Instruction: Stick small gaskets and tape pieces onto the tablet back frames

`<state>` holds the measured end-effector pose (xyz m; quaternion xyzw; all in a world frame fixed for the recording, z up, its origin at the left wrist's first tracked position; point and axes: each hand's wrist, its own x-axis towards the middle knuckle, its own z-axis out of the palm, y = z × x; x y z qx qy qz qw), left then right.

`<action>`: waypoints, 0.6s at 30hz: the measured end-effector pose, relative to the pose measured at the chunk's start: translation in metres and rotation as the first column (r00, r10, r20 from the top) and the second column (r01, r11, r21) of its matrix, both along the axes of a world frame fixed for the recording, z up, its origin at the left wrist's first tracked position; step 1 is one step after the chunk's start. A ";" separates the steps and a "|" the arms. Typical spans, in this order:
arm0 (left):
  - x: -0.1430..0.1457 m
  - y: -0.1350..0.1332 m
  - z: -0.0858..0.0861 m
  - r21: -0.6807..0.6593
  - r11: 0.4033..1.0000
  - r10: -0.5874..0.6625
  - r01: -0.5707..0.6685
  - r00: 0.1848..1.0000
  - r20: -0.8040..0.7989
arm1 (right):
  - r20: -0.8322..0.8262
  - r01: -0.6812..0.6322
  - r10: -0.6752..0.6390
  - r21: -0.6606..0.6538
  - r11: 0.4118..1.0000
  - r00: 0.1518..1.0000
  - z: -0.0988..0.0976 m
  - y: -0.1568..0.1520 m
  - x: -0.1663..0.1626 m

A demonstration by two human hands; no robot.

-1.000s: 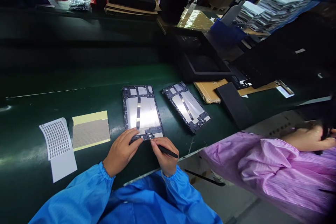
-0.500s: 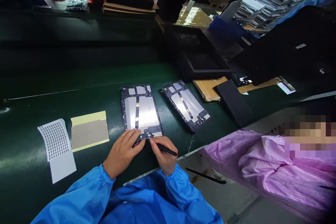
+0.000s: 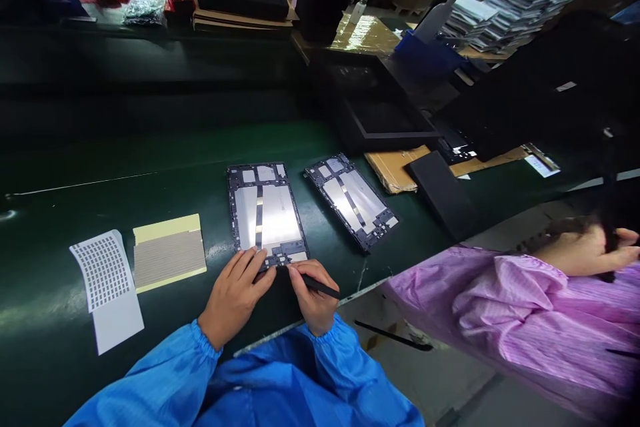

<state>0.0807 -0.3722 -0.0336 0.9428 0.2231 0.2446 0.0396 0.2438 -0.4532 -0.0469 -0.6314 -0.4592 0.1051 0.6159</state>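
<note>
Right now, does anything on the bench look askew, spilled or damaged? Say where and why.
Nothing looks spilled. The slanted device lies askew, at an angle to the straighter device that the left hand touches. At far left, the printed white sheet looks curved along its patterned part.

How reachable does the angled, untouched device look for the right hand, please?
Probably yes: no obstacle shows on the green bench between the right hand and angled device, though that hand holds a black tool.

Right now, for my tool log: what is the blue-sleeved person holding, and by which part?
A slim black pen-like tool, pinched near its tip by the right hand; the left hand lies on a flat black-framed silver device.
</note>
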 end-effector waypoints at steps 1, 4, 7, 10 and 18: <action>-0.001 0.000 -0.001 -0.017 1.000 -0.006 0.006 1.000 0.006 | -0.011 0.011 -0.010 0.016 1.000 1.000 0.000 -0.001 0.002; -0.005 0.002 -0.003 -0.044 0.998 -0.033 0.035 0.999 0.035 | -0.008 0.100 -0.099 0.045 0.994 0.995 0.007 -0.005 0.012; -0.008 0.005 -0.001 -0.070 0.997 -0.025 0.033 0.994 0.107 | 0.179 -0.017 0.028 -0.060 0.998 0.983 0.019 -0.008 0.025; -0.011 0.000 0.004 -0.218 0.958 0.224 -0.185 0.960 0.168 | 0.413 -0.139 0.216 -0.209 0.968 0.885 0.023 -0.006 0.035; -0.009 0.014 -0.003 -0.564 0.766 0.494 -0.310 0.845 0.206 | 0.106 -0.137 0.189 -0.374 0.917 0.976 0.014 0.032 0.063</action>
